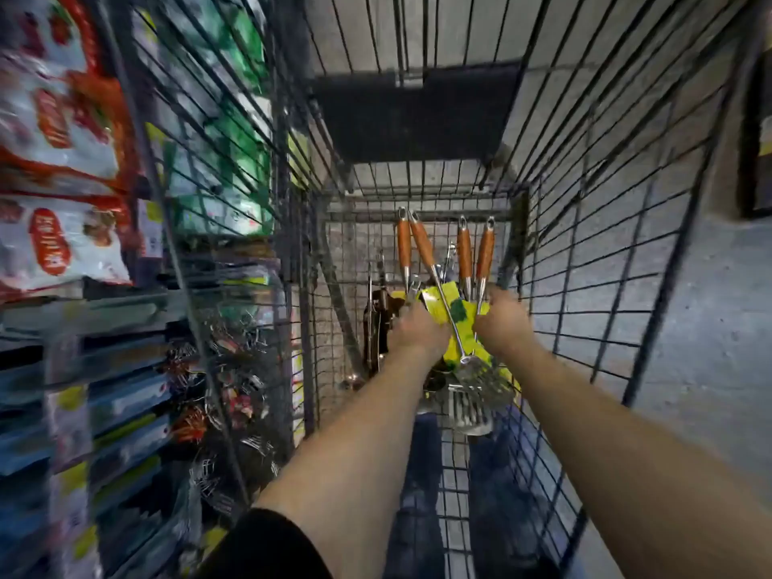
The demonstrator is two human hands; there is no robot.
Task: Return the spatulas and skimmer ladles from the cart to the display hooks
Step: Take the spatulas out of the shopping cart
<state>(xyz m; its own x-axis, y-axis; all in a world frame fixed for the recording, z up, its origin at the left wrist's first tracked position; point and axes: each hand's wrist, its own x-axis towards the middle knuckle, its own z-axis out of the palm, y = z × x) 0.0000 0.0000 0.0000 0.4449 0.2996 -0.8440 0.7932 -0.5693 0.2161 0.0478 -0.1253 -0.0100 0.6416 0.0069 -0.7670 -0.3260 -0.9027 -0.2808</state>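
Observation:
Deep in the wire cart (593,261) lies a bundle of steel spatulas (476,382) and skimmers with brown wooden handles (422,244) pointing away from me, wrapped in yellow-green label cards (449,305). My left hand (417,332) grips the bundle from the left, over the cards and shafts. At the bundle's right side my right hand (503,323) holds the shafts of the two right-hand utensils. Slotted steel blades stick out toward me below both hands. Darker utensils (376,319) stand at the left inside the cart.
Shop shelves run along the left, with red-and-white packets (58,119) above and hanging packaged utensils (217,411) lower down. The cart's folded black child seat flap (417,114) is ahead. Grey concrete floor (710,328) lies to the right of the cart.

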